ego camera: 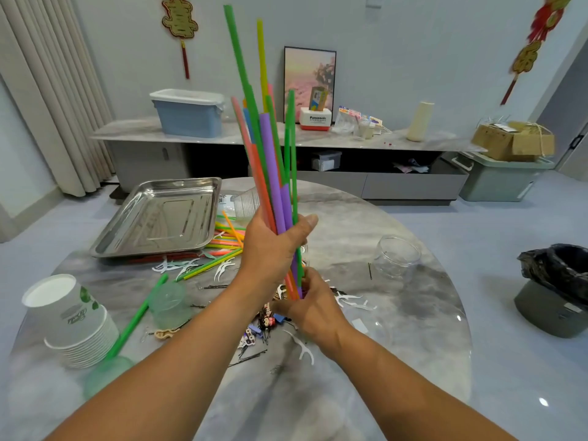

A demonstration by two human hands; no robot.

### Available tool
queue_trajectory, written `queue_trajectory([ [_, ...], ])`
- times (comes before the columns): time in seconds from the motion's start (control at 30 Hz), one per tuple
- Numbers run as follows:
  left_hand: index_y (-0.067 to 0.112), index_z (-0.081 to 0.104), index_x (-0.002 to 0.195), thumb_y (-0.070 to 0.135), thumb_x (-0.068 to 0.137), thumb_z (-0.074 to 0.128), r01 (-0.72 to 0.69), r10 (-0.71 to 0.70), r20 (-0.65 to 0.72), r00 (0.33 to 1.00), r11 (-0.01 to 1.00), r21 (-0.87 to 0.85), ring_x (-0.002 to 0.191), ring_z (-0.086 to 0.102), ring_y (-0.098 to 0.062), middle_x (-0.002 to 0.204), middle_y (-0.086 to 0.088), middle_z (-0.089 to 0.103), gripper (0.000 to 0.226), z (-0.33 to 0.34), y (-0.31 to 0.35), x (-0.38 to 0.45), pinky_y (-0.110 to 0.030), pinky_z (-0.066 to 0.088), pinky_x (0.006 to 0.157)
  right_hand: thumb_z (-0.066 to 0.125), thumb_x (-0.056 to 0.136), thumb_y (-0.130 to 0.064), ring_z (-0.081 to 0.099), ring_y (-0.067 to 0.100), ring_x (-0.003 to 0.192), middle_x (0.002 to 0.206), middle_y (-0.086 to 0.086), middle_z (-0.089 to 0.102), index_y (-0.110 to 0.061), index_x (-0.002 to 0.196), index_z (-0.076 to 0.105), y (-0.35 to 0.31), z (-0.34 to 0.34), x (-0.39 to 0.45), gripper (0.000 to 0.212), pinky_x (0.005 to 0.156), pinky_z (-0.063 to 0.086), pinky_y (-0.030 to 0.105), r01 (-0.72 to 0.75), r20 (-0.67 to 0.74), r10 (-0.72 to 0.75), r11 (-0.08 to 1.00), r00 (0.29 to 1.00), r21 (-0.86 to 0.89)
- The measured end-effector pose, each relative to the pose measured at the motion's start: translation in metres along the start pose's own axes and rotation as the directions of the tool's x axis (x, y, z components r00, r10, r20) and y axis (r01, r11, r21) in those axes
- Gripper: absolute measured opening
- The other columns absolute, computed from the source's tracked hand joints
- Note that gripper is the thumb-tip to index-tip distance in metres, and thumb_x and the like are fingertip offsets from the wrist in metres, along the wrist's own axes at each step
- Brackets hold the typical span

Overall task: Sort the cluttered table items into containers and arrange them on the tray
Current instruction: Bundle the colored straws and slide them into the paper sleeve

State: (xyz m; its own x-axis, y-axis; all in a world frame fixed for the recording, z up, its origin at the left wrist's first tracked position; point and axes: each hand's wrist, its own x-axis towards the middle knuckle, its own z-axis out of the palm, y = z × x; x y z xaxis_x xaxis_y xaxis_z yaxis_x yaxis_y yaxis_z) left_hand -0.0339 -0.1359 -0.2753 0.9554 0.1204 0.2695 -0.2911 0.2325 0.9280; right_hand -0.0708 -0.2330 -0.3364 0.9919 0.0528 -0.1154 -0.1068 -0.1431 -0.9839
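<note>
The left hand [273,246] is gripping a bundle of coloured straws [276,173] upright above the round table [397,329], fingers curled round the stems. The right hand [313,308] is cupping the bundle's lower ends, fingers closed about them. More loose straws [222,240] are lying beside the steel tray [159,214] at the table's far left. A stack of paper cups [73,316] is sitting at the near left, and a clear container [397,256] is standing to the right.

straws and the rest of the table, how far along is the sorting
Nothing looks sorted yet: the metal tray holds no containers. In hand: left hand grips the straw bundle upright, right hand at its base. Left: loose straws, floss picks, hair pins.
</note>
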Motion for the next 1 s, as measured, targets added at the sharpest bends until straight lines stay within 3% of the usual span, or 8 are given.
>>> queue_trajectory([
  [0.1,0.019,0.063,0.102,0.020,0.081,0.084,-0.066,0.065,-0.037,0.997,0.998,-0.021,0.065,0.062,-0.012,0.079,0.003,0.067,0.029,-0.005,0.008,0.008,-0.023,0.052,0.062,0.070,0.080,0.012,0.066,0.015,0.090,0.115,-0.003,0.057,-0.024,0.139,0.045,0.008,-0.006,0.001,0.074,0.056,0.050,0.018,-0.123,-0.074,0.125,0.992,0.989,0.037],
  [0.23,0.011,0.063,0.104,0.010,0.085,0.077,-0.123,0.118,-0.048,0.992,0.986,-0.116,0.070,0.060,-0.014,0.090,0.002,0.068,0.024,-0.011,0.016,0.015,-0.025,0.052,0.067,0.047,0.094,0.004,0.058,0.020,0.068,0.097,0.011,0.069,-0.019,0.132,0.056,0.020,-0.010,0.010,0.045,0.051,0.043,0.025,-0.333,-0.266,0.364,0.930,0.893,0.155],
  [0.33,0.011,0.065,0.100,0.007,0.086,0.077,-0.133,0.119,-0.100,0.988,0.979,-0.154,0.068,0.059,-0.014,0.087,0.002,0.069,0.019,-0.010,0.018,0.016,-0.028,0.052,0.067,0.039,0.098,0.001,0.053,0.020,0.067,0.086,0.011,0.064,-0.014,0.116,0.068,0.016,-0.011,0.015,0.037,0.058,0.053,0.032,-0.292,-0.352,0.423,0.882,0.835,0.369],
  [0.5,0.020,0.062,0.092,0.001,0.087,0.075,-0.146,0.094,-0.200,0.975,0.953,-0.265,0.065,0.058,-0.014,0.077,0.006,0.065,0.024,-0.005,0.023,0.016,-0.028,0.052,0.066,0.044,0.107,-0.027,0.068,0.031,0.098,0.101,0.020,0.067,-0.002,0.094,0.062,-0.008,-0.007,0.008,0.034,0.089,0.057,0.038,-0.138,-0.169,0.502,0.517,0.848,0.844],
  [0.57,0.020,0.061,0.093,0.001,0.086,0.076,-0.123,0.067,-0.193,0.979,0.948,-0.293,0.065,0.060,-0.014,0.077,0.004,0.064,0.025,-0.005,0.021,0.015,-0.028,0.053,0.064,0.038,0.109,-0.036,0.069,0.034,0.098,0.108,0.026,0.068,0.005,0.105,0.064,-0.012,-0.005,0.006,0.049,0.085,0.058,0.039,-0.150,-0.099,0.472,0.461,0.876,0.875],
  [0.7,0.019,0.062,0.093,0.001,0.085,0.076,-0.087,0.035,-0.185,0.982,0.955,-0.282,0.064,0.061,-0.015,0.077,0.001,0.065,0.024,-0.003,0.018,0.010,-0.030,0.052,0.063,0.039,0.100,-0.012,0.071,0.038,0.096,0.110,0.032,0.069,0.013,0.120,0.062,-0.023,-0.008,0.003,0.039,0.085,0.060,0.042,-0.103,-0.135,0.455,0.460,0.880,0.882],
  [0.87,0.017,0.060,0.095,0.000,0.086,0.075,-0.086,0.044,-0.149,0.988,0.953,-0.289,0.063,0.059,-0.016,0.076,0.001,0.063,0.024,-0.004,0.021,0.012,-0.028,0.052,0.062,0.030,0.108,-0.040,0.069,0.041,0.103,0.113,0.032,0.064,0.005,0.120,0.055,-0.020,-0.018,0.005,0.053,0.092,0.056,0.049,-0.104,-0.170,0.519,0.456,0.838,0.884],
  [1.0,0.017,0.061,0.094,-0.001,0.085,0.076,-0.070,0.047,-0.090,0.995,0.960,-0.272,0.065,0.058,-0.017,0.077,0.002,0.064,0.025,-0.001,0.020,0.009,-0.028,0.053,0.065,0.029,0.107,-0.017,0.071,0.037,0.095,0.098,0.029,0.070,0.010,0.113,0.061,-0.022,-0.011,0.008,0.043,0.093,0.057,0.047,-0.174,-0.129,0.525,0.490,0.842,0.854],
])
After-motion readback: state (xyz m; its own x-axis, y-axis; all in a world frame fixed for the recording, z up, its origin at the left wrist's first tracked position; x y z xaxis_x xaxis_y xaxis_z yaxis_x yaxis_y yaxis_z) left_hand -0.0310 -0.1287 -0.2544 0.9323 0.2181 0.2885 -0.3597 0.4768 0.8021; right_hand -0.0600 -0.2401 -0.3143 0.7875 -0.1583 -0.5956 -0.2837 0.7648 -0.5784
